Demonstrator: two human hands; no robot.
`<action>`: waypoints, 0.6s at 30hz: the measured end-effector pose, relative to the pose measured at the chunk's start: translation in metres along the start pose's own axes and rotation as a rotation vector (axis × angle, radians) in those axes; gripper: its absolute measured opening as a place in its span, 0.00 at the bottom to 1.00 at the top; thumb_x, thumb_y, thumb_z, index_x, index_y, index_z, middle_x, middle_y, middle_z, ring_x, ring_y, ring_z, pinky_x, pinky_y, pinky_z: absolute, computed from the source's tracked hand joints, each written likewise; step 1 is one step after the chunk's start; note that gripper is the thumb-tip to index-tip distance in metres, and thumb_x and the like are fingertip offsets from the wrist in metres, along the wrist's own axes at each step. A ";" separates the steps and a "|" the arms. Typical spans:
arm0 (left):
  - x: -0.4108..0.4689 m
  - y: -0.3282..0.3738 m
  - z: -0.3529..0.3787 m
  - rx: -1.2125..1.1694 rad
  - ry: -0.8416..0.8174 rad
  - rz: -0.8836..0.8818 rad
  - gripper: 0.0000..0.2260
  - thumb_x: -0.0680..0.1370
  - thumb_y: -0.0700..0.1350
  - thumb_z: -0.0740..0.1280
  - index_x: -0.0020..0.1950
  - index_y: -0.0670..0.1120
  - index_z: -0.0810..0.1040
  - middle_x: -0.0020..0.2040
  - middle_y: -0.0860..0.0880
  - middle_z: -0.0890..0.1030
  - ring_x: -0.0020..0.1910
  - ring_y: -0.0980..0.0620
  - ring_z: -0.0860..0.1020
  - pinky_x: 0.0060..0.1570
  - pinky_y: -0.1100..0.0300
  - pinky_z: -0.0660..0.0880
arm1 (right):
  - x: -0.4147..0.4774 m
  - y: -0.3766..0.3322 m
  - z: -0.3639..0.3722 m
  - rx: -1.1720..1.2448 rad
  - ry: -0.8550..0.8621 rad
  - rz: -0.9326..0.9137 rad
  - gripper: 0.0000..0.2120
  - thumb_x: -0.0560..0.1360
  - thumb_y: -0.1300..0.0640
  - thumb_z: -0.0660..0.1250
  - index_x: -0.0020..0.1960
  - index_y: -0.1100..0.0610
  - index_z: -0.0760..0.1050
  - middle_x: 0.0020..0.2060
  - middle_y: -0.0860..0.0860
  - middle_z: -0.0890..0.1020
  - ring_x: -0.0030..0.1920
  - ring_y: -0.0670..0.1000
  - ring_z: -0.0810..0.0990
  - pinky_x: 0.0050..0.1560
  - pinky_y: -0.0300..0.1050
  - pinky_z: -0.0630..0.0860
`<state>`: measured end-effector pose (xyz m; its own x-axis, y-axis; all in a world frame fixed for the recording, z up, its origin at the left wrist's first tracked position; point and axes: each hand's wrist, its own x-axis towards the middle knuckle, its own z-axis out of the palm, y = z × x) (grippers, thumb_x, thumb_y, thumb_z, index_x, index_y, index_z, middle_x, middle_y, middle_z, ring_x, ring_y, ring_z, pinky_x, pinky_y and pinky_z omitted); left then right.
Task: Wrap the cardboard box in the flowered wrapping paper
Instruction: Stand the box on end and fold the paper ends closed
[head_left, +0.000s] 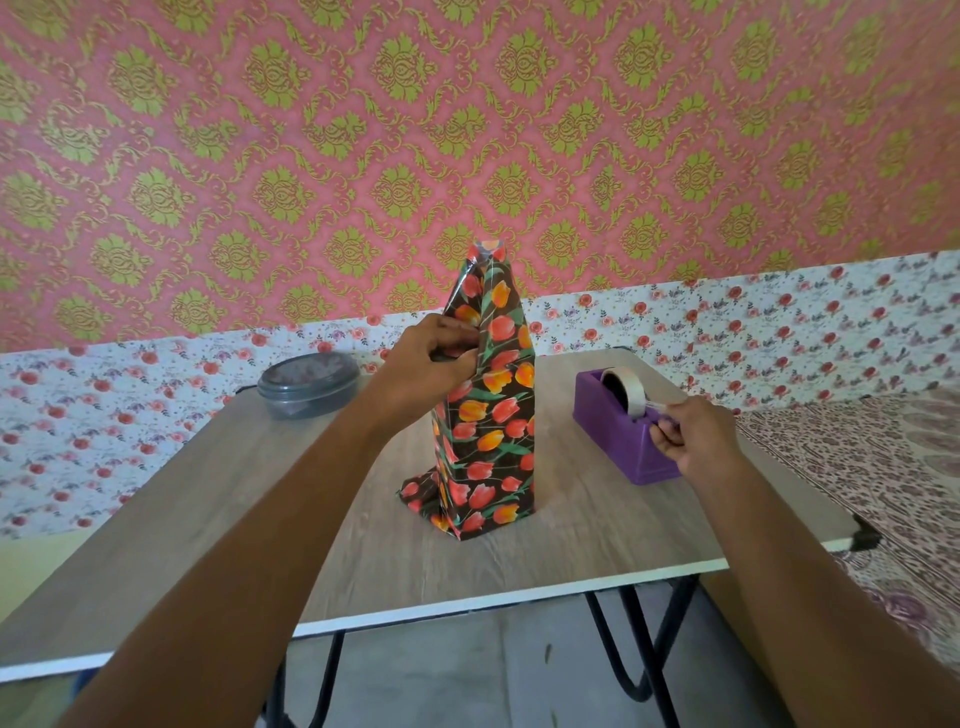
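"Table (571, 540) looks slick, a smooth wood-grain top. Could the box skate on it?"

"It could. The cardboard box is hidden inside the glossy flowered wrapping paper (491, 415), standing tall on end mid-table. Only the left hand (426, 364) steadies it, fingers pinched tight on the side fold. Slacken that and the stiff pleat springs open, or the tall narrow shape tips."

"And the purple tape dispenser (613, 441)?"

"Blocky plastic, just right of the box. The right hand (696, 436) has thumb and fingers clamped on the tape end (658, 408), I think; it's thin, clear and hard to make out. A one-handed tug may drag the dispenser, or the strip may curl and stick to itself."
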<state>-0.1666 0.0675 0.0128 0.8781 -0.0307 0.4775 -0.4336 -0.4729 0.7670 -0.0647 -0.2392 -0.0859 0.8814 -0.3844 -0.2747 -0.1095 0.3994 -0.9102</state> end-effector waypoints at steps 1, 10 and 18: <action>0.000 0.000 0.000 0.002 0.000 -0.003 0.06 0.79 0.46 0.71 0.55 0.51 0.84 0.58 0.54 0.78 0.50 0.63 0.81 0.49 0.65 0.81 | 0.000 0.000 -0.001 -0.001 -0.010 0.010 0.08 0.81 0.67 0.65 0.43 0.62 0.74 0.38 0.58 0.76 0.33 0.47 0.73 0.41 0.45 0.79; -0.001 0.004 0.001 0.027 0.007 -0.022 0.11 0.79 0.48 0.71 0.60 0.46 0.84 0.60 0.52 0.78 0.53 0.60 0.80 0.44 0.70 0.79 | -0.005 0.040 -0.015 -0.039 0.040 0.000 0.05 0.81 0.63 0.67 0.53 0.65 0.75 0.42 0.58 0.78 0.38 0.52 0.78 0.41 0.50 0.82; -0.004 0.010 0.003 0.059 -0.016 -0.014 0.13 0.81 0.46 0.70 0.63 0.44 0.81 0.62 0.49 0.74 0.56 0.59 0.78 0.47 0.72 0.77 | -0.047 0.072 -0.022 -0.124 0.070 -0.406 0.04 0.81 0.59 0.69 0.48 0.58 0.78 0.50 0.61 0.82 0.52 0.60 0.83 0.53 0.57 0.82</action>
<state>-0.1739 0.0605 0.0176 0.8872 -0.0379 0.4599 -0.4094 -0.5243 0.7466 -0.1240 -0.2105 -0.1450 0.8313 -0.5473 0.0972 0.1817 0.1023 -0.9780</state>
